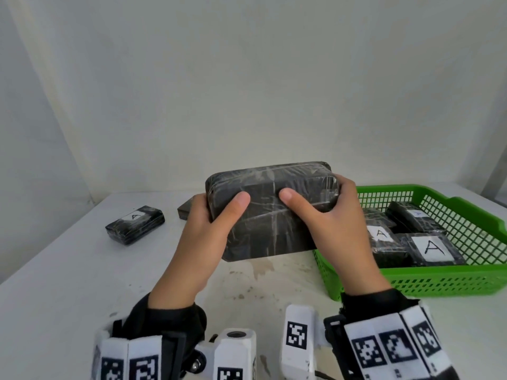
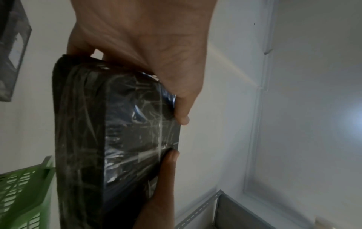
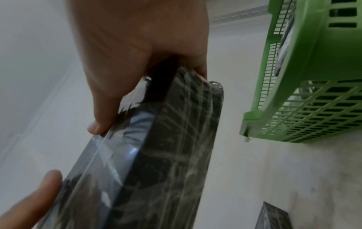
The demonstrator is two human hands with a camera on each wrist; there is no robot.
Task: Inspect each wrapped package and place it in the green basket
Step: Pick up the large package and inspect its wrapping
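Observation:
A large black package wrapped in clear film is held up above the table, tilted towards me. My left hand grips its left end and my right hand grips its right end, both thumbs lying on the near face. The left wrist view shows the package with my fingers behind it; in the right wrist view the package fills the middle. The green basket stands to the right, holding several wrapped packages with white "A" labels.
A small wrapped package with an "A" label lies on the white table at the left. A dark flat item peeks out behind my left hand. A pale wall stands behind the table. The basket's wall is close to my right hand.

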